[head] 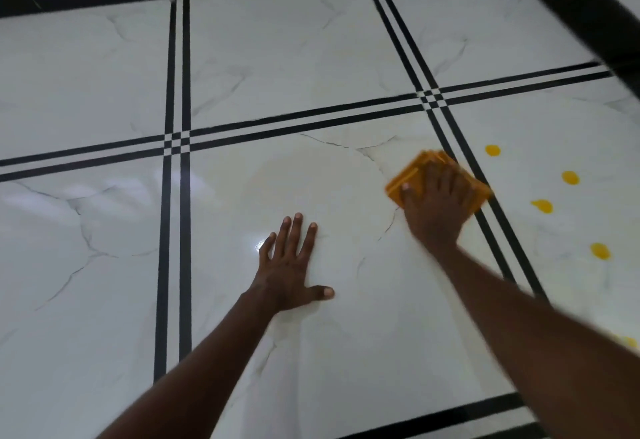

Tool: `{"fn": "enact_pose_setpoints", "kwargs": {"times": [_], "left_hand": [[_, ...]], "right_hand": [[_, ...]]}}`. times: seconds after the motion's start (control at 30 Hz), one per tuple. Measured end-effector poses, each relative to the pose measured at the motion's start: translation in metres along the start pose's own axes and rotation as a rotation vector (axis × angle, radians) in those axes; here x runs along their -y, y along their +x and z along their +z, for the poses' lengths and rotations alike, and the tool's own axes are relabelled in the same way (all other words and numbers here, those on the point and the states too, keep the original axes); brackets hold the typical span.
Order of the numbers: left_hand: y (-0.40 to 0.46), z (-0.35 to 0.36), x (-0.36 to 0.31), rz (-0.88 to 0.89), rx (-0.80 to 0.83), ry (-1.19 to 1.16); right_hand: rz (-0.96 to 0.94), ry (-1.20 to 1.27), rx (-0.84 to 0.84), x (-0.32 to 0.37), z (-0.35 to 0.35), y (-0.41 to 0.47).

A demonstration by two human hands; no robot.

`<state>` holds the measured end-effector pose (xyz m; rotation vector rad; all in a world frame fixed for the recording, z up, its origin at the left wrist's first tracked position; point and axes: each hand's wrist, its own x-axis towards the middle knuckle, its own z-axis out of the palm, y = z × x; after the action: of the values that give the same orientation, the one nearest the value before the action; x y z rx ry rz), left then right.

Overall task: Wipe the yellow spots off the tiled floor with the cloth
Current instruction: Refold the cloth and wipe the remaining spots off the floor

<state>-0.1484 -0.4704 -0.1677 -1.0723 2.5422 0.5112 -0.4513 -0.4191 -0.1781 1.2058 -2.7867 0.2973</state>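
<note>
My right hand (437, 208) presses the folded orange cloth (408, 180) flat; left hand (289, 265) open, bracing — sweep firmly rightward across the yellow spots (570, 178).

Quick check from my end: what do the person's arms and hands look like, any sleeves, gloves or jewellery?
Both forearms are bare as far as the frame shows, with no sleeves visible. The left hand and right hand wear no gloves, and no rings, watch or bracelet show. The right is motion-blurred.

glossy white marble tiles (277, 57), black stripes (176, 74)
</note>
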Motion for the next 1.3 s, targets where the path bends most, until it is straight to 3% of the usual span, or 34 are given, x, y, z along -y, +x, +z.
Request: {"fn": "enact_pose_setpoints", "kwargs": {"times": [0.07,0.13,0.23,0.3,0.33,0.47,0.57,0.6,0.7,0.8,0.83,0.93,1.07,1.1,1.2,1.3], "left_hand": [[-0.002,-0.006,-0.002,-0.021,0.029,0.014],[-0.002,-0.013,-0.006,-0.036,0.082,0.043],[-0.002,-0.016,-0.009,-0.057,0.108,0.077],[-0.001,-0.014,-0.009,-0.06,0.098,0.086],[-0.001,-0.012,-0.008,-0.058,0.096,0.088],[-0.001,-0.01,-0.006,-0.046,0.05,0.081],[-0.002,-0.01,-0.007,-0.051,0.048,0.072],[-0.002,-0.012,-0.008,-0.054,0.06,0.077],[-0.004,-0.014,-0.009,-0.051,0.061,0.102],[-0.006,-0.01,-0.008,-0.025,-0.002,0.106],[-0.006,-0.007,-0.009,-0.016,-0.04,0.109],[-0.009,-0.006,-0.01,-0.02,-0.106,0.12],[-0.01,-0.011,-0.016,-0.034,-0.07,0.117],[-0.01,-0.013,-0.019,-0.036,-0.058,0.114],[-0.008,-0.019,-0.016,-0.051,-0.02,0.119],[-0.004,-0.024,-0.014,-0.038,0.006,0.13]], "right_hand": [[0.243,0.054,-0.043,0.008,-0.017,-0.073],[0.228,0.066,0.039,0.041,-0.033,-0.156],[-0.125,0.12,0.148,0.075,-0.033,-0.202],[-0.423,0.1,0.19,0.058,-0.015,-0.146],[-0.483,0.095,0.188,0.044,-0.006,-0.111],[-0.264,-0.06,0.06,-0.045,-0.011,-0.043],[0.05,-0.024,0.032,-0.04,-0.034,-0.125],[0.061,-0.037,0.057,-0.024,-0.038,-0.165],[-0.212,0.023,0.172,0.004,-0.041,-0.219],[-0.512,0.014,0.19,-0.014,-0.02,-0.142],[-0.493,0.006,0.2,-0.024,-0.016,-0.109],[-0.205,-0.059,0.153,-0.057,-0.012,-0.065],[0.153,0.02,0.059,-0.043,-0.034,-0.156],[0.157,0.027,0.065,-0.028,-0.035,-0.185],[-0.155,0.054,0.184,0.006,-0.036,-0.21],[-0.34,0.003,0.26,-0.033,-0.017,-0.136]]}}
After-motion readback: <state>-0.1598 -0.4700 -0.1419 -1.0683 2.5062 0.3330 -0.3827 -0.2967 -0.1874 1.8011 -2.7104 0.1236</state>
